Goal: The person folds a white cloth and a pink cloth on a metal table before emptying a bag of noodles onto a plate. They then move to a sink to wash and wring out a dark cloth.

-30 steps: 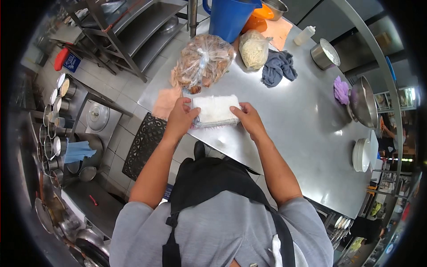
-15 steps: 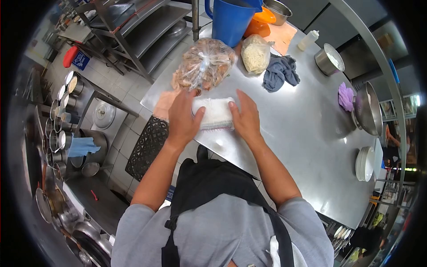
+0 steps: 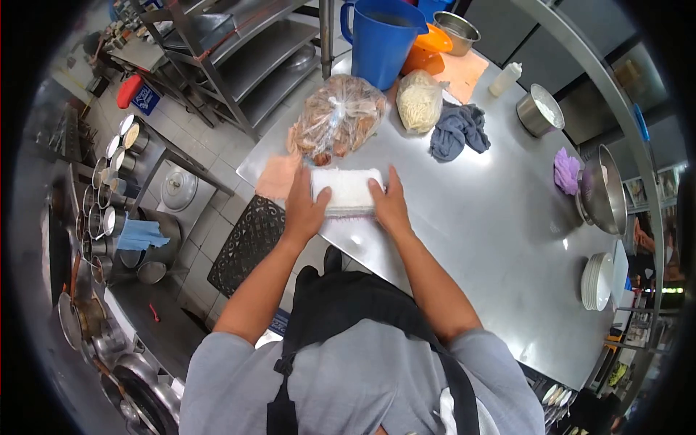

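Observation:
A folded white cloth [image 3: 348, 190] lies near the edge of the steel table [image 3: 478, 246], its layered edge towards me. My left hand [image 3: 304, 206] holds its left side, the thumb on top. On the right side my right hand [image 3: 390, 201] grips the same cloth, also with the thumb over it. Just beyond the cloth sits a clear plastic bag of brown pieces [image 3: 339, 116]. A bag of pale noodle-like strands [image 3: 419, 101] and a crumpled grey cloth [image 3: 460, 132] are farther back.
A blue jug [image 3: 383, 43], an orange container [image 3: 428, 54] and a squeeze bottle [image 3: 505, 80] stand at the back. To the right are metal bowls [image 3: 604, 190], a purple cloth [image 3: 566, 171] and stacked plates [image 3: 596, 281]. Shelves [image 3: 268, 58] stand at the left.
Both hands have closed in on the sides of the white cloth, which now looks more evenly squared. The whole view has shifted slightly.

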Tool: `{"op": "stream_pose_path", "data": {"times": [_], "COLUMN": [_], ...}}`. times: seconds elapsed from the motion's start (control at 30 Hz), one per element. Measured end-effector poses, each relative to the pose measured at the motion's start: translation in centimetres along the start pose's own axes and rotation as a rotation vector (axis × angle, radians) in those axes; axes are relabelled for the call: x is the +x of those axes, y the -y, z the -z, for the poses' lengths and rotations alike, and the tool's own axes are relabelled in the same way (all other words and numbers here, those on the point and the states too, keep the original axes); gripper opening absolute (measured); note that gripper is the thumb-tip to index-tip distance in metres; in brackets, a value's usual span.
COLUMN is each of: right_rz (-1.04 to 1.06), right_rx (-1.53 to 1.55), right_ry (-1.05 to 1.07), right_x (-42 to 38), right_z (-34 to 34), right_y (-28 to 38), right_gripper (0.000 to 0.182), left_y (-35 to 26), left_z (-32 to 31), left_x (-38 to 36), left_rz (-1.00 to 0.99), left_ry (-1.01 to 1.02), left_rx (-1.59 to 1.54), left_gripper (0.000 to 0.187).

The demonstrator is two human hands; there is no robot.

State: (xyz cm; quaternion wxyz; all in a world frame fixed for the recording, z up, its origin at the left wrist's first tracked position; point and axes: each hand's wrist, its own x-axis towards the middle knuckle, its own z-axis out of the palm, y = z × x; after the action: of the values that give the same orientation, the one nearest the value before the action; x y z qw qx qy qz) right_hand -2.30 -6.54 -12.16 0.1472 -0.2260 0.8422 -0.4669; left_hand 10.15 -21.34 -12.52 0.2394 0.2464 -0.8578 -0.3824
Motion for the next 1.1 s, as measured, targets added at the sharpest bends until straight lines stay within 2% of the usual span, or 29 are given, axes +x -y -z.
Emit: {"op": "stream_pose_path", "data": {"times": [0.03,0.07,0.13,0.17,0.23,0.37,0.43,0.47,0.53,0.57,0.63,0.67,0.73,0.77,0.83,0.87,0.9,1.0,1.07,1.1], "right_rz": [-0.338,-0.33,-0.465,-0.452,-0.579,-0.484,-0.432,-0.39,-0.412,-0.443,-0.602,-0.614,-0.676,-0.669,-0.679,-0.65,-0.615,-0.533,-0.514,-0.512], "right_rx": [0.294,0.298,0.41,0.409,0.579,0.608,0.616,0.627,0.671,0.718,0.885,0.928,0.882,0.955,0.98,0.982,0.993,0.897,0.873,0.848], "right_ry": [0.045,0.053,0.214,0.221,0.196,0.147,0.147,0.125,0.135,0.125,0.179,0.195,0.226,0.284,0.325,0.281,0.238,0.296,0.361,0.405], "right_x": [0.0,-0.1,-0.8,-1.3,-3.1,-6.2,-6.2,-6.3,-6.2,-6.0,-6.2,-6.6,-7.6,-7.8,-7.9,-8.4,-8.7,-9.7,-10.3,-10.4], "right_z": [0.8,1.3,1.8,2.0,2.0,2.2,2.2,2.2,2.4,2.3,2.6,2.5,2.5,2.1,1.7,1.0,0.3,-2.1,-5.2,-6.7], "right_y": [0.3,0.6,0.4,0.5,0.5,-0.7,-0.7,-0.6,-0.8,-0.7,-1.2,-1.4,-1.1,-1.9,-2.5,-2.3,-1.3,1.7,3.2,4.2], "right_gripper": [0.075,0.075,0.085,0.085,0.084,0.084,0.085,0.086,0.088,0.09,0.093,0.091,0.076,0.066,0.058,0.058,0.057,0.058,0.059,0.06], "left_y": [0.2,0.4,1.1,1.3,0.6,-0.9,-0.7,-0.6,-0.6,-0.6,0.7,0.9,-0.3,0.9,2.6,3.0,3.5,4.9,4.4,6.3], "left_z": [0.1,0.0,-0.4,-0.5,-0.1,0.9,0.9,0.9,0.9,1.1,1.3,1.9,3.4,3.4,4.3,4.9,5.3,7.8,12.5,13.3], "left_x": [-0.2,-0.3,-1.1,-1.7,-2.9,-5.9,-6.5,-6.6,-6.4,-6.5,-6.5,-6.3,-6.5,-6.8,-7.5,-8.3,-9.2,-11.5,-12.5,-13.5], "left_rz": [0.26,0.26,0.296,0.293,0.389,0.536,0.641,0.647,0.829,0.824,0.878,0.9,0.928,0.927,0.934,0.944,0.927,0.879,0.898,0.917], "left_ry": [-0.002,-0.013,0.014,0.0,-0.01,-0.088,-0.139,-0.163,-0.123,-0.166,-0.071,-0.022,0.042,0.114,0.262,0.342,0.336,0.256,0.257,0.212], "left_rx": [-0.248,-0.242,-0.232,-0.231,-0.259,-0.3,-0.336,-0.333,-0.706,-0.707,-0.743,-0.761,-0.758,-0.798,-0.935,-1.031,-1.049,-0.979,-0.993,-0.96], "left_gripper": [0.061,0.061,0.065,0.065,0.066,0.07,0.083,0.083,0.097,0.097,0.09,0.086,0.069,0.064,0.051,0.044,0.042,0.041,0.055,0.062]}}
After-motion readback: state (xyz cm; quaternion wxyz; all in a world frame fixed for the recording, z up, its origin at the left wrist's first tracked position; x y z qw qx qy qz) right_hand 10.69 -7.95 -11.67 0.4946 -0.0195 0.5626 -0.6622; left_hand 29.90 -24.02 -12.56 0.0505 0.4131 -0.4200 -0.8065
